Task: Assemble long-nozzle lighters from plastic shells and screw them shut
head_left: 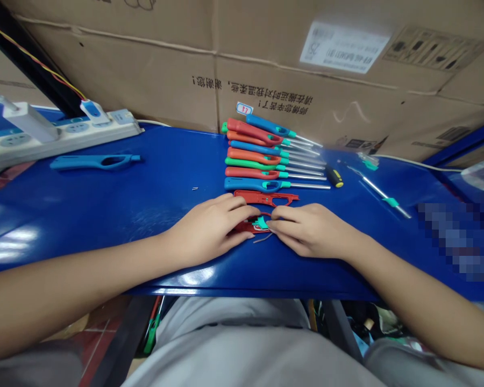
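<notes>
My left hand [218, 226] is closed on the left end of a red lighter casing half [245, 227], holding it low over the table. My right hand [312, 230] pinches the casing's other end, its fingertips close to a teal trigger [261, 222] inside. Fingers on both sides cover much of the casing. A thin grey wire [262, 238] trails from it toward me. Just beyond lies a matching red casing half [253, 197], its inner side up. Past that, several assembled lighters [262, 172] in blue, red, orange and green lie in a row, metal tubes pointing right.
Left on the blue table [145, 215] are a blue lighter casing [92, 162], small pins [195, 188] and a power strip [75, 129]. A yellow-black screwdriver [335, 177] and a loose metal tube [377, 189] lie right. A large cardboard box [165, 70] stands behind.
</notes>
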`<state>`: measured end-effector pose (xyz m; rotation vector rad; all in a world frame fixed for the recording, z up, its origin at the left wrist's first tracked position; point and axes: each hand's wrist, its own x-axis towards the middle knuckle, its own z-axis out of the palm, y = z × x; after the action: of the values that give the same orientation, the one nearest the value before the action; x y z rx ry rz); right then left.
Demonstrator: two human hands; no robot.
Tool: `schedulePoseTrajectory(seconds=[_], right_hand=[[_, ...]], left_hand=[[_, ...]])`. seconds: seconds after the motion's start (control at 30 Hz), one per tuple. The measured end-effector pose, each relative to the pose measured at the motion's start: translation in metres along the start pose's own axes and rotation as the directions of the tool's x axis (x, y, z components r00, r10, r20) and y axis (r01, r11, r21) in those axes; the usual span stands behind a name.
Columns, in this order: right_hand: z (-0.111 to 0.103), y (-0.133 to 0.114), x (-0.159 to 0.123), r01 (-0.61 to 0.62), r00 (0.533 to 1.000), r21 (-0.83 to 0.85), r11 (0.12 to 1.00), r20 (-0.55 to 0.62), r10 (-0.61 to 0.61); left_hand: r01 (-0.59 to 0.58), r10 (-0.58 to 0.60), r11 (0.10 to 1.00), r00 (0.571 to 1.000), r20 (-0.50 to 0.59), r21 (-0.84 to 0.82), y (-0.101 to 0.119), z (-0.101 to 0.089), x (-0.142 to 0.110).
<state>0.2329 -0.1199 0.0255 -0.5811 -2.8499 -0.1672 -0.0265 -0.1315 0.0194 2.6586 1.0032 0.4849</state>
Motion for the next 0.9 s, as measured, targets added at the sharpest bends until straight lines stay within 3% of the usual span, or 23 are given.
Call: schedulePoseTrajectory(seconds=[0.27, 0.53, 0.73, 0.9], right_hand=[[0.002, 0.002, -0.001, -0.065, 0.991, 0.063, 0.996, -0.110, 0.071], [-0.002, 0.006, -0.004, -0.040, 0.999, 0.021, 0.999, 0.009, 0.040], [-0.002, 0.002, -0.001, 0.026, 1.000, -0.043, 0.999, 0.006, -0.026], [0.001, -0.003, 0.000, 0.074, 0.997, -0.045, 0.996, -0.025, -0.075]], left_hand=[[-0.058, 0.058, 0.988, 0.998, 0.007, 0.143, -0.001, -0.003, -0.002], [-0.099, 0.109, 0.949, 0.994, -0.016, 0.298, 0.011, -0.007, -0.006], [-0.080, 0.072, 0.939, 0.997, 0.036, 0.335, 0.017, -0.002, -0.009], [-0.135, 0.110, 0.880, 0.991, 0.080, 0.455, 0.021, 0.003, -0.014]])
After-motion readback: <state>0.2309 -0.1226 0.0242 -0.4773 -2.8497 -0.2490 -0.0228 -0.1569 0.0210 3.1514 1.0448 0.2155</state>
